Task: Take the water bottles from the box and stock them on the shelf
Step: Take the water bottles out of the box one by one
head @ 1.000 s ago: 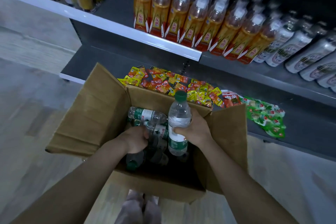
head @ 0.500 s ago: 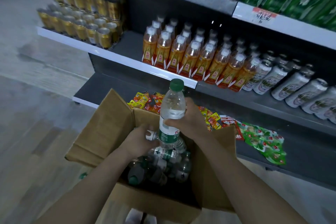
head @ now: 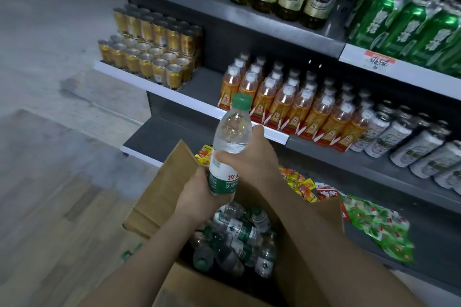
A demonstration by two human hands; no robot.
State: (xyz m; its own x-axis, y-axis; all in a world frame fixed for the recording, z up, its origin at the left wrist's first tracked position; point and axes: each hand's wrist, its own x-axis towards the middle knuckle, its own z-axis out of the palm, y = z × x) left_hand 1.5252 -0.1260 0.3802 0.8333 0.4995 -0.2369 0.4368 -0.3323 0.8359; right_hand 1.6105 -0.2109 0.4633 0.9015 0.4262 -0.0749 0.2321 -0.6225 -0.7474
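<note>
Both hands gripping upright water bottle [head: 229, 147], above open box [head: 164, 189]

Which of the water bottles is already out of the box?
The green-capped water bottle held upright above the box by both the left hand and right hand. The other bottles lie jumbled inside the box.

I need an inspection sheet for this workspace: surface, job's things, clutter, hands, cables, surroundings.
Surface: grey shelf, bare gap between gold cans and orange drink bottles.
Job's things: water bottle upright above cardboard box; more bottles lie inside.
Clutter: snack packets on bottom shelf.
Hands: left hand grips the bottle's base, right hand its middle.
Cables: nothing seen.
Surroundings: green cans above, wood-pattern floor.
</note>
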